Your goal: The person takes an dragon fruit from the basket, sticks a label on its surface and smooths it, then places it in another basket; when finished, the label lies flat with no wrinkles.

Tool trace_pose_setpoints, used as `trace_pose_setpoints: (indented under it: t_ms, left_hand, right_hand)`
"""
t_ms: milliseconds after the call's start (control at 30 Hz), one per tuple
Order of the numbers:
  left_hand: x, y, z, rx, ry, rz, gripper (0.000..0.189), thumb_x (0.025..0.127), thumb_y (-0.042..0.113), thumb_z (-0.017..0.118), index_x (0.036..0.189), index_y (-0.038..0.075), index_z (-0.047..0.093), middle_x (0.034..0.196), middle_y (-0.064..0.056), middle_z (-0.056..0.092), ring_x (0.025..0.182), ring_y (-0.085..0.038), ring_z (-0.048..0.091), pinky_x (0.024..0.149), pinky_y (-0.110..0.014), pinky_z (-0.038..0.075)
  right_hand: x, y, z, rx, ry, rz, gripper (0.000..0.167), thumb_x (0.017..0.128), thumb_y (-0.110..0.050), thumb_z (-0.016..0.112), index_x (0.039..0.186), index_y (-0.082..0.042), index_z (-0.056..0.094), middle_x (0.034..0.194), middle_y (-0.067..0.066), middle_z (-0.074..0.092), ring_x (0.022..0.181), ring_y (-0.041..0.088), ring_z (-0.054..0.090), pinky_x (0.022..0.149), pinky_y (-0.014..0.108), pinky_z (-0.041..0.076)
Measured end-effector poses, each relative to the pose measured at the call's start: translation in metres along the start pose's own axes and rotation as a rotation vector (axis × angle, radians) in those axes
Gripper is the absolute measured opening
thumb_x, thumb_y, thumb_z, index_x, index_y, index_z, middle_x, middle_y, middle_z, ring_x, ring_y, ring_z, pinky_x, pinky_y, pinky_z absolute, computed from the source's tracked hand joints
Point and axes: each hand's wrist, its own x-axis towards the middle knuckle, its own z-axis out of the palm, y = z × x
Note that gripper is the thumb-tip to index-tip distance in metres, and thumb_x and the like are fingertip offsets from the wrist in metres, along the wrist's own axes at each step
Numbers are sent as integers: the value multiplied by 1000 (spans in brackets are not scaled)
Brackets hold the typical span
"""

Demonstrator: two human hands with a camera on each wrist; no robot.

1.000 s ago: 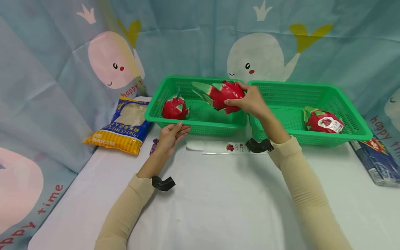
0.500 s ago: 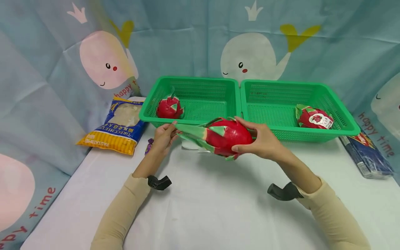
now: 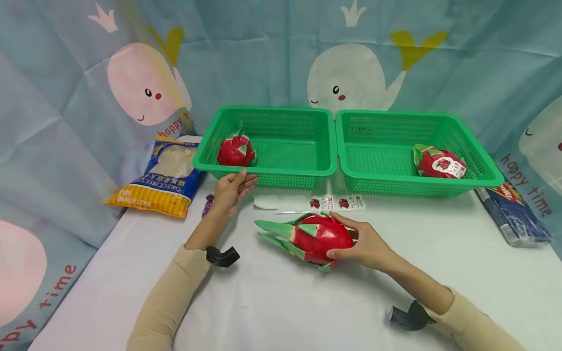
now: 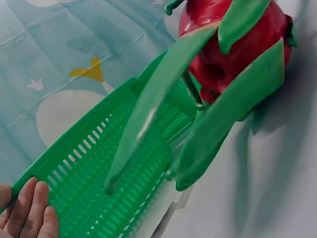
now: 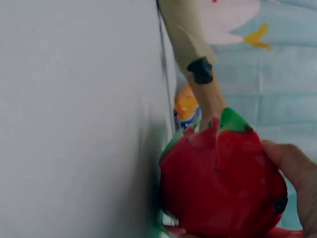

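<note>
My right hand point(image 3: 366, 246) grips a red dragon fruit point(image 3: 327, 239) by its round end, low over the white table in the head view. Its long green leaves point left. In the right wrist view the thumb presses one side of the dragon fruit point(image 5: 218, 183); the other fingers are mostly hidden. My left hand point(image 3: 230, 192) holds the front rim of the left green basket point(image 3: 285, 171), thumb on top and fingers against the outer wall, as the left wrist view shows. A second dragon fruit point(image 3: 235, 151) lies inside that basket at its left end.
A right green basket point(image 3: 408, 184) with a labelled dragon fruit point(image 3: 440, 163) stands beside the left one. A pasta bag point(image 3: 160, 178) lies at left, near a small purple wrapper point(image 3: 208, 205). Label strips point(image 3: 327, 203) lie before the baskets; a blue package point(image 3: 515, 214) is at right.
My right hand has carried the dragon fruit out of the left basket, toward me and down close to the table. My left hand has stayed at the basket's rim.
</note>
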Motion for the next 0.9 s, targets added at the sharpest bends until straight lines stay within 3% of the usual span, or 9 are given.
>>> trace_pose_setpoints:
  t_ms: [267,367,500,600,700,900]
  left_hand:
    - [1,-1,1,-13,9,1,16,94,16,51,98,1,55,80,-2,72,80,-11,70,77,-23,54]
    - [1,-2,1,-5,19,4,16,94,16,51,99,1,55,80,-2,72,80,-10,70,77,-23,54]
    - [0,-3,1,4,23,8,16,94,16,52,98,1,55,80,-2,72,80,-10,70,77,-23,54]
    - [-1,-3,2,-3,14,3,17,95,18,51,96,2,56,80,-2,72,80,-10,70,77,-23,54]
    - [-2,-4,4,-15,7,-15,20,95,22,49,95,3,57,81,-1,72,80,-10,69,78,-22,54]
    - [-4,-8,5,-45,-7,-49,26,96,27,48,96,4,61,83,-1,72,82,-10,69,80,-23,54]
  right_hand:
    - [-13,-10,15,-246,48,-152,90,65,-35,82,140,-16,37,137,6,46,117,27,49,75,28,55]
    - [-15,-13,16,-296,46,-174,91,66,-39,81,141,-15,35,137,5,45,117,24,49,78,31,54]
    - [-12,-12,8,-297,33,-178,76,78,-37,72,141,-16,35,139,9,44,119,29,49,80,33,54]
    - [2,-9,-6,-260,48,-194,56,86,-26,65,135,-10,44,134,13,50,117,32,52,80,35,55]
    - [28,-4,-21,-268,70,-207,39,86,-14,64,122,-2,56,120,16,60,108,32,59,80,37,55]
    - [78,9,-29,-422,88,-227,32,85,-8,64,113,7,60,111,20,65,101,33,63,82,43,53]
